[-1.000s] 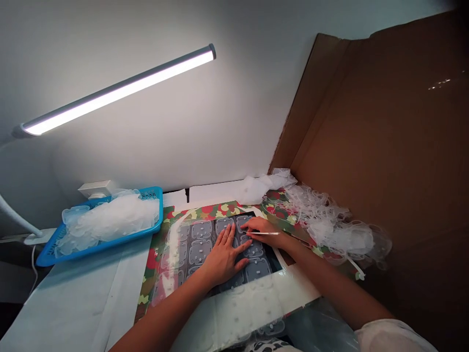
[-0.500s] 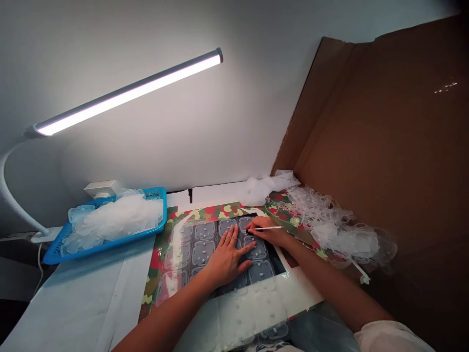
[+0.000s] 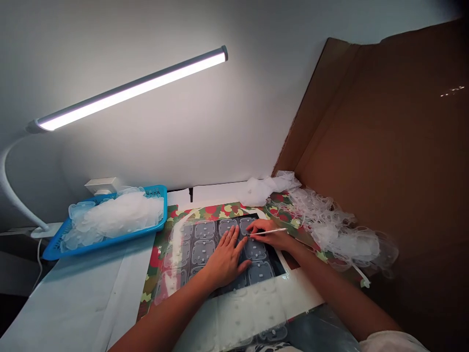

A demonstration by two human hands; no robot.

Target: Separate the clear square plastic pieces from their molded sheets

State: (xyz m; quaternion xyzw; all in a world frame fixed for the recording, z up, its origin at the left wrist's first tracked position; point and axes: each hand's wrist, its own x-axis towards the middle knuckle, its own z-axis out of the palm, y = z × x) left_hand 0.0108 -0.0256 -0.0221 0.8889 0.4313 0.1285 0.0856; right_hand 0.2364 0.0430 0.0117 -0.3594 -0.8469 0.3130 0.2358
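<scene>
A translucent molded sheet (image 3: 203, 253) with rows of rounded-square pieces lies in front of me, partly over a dark backing. My left hand (image 3: 226, 259) rests flat on it, fingers spread. Close beside its index finger, my right hand (image 3: 266, 233) pinches a thin white stick-like tool (image 3: 269, 231) whose tip points at the sheet's upper right part. The tool's exact kind and its tip are too small to make out. Part of the sheet is hidden under my hands.
On the left stands a blue basket (image 3: 163, 208) heaped with translucent pieces (image 3: 120, 215). Tangled clear trimmings (image 3: 330, 220) lie at the right, by a brown cardboard panel (image 3: 384, 146). A lit tube lamp (image 3: 135, 88) hangs above. Camouflage-patterned cloth (image 3: 154, 264) covers part of the table.
My right hand has shifted slightly, and the white tool has tilted, its near tip now slightly lower. My left index finger has drawn in toward the right fingertips. The camera view has moved slightly.
</scene>
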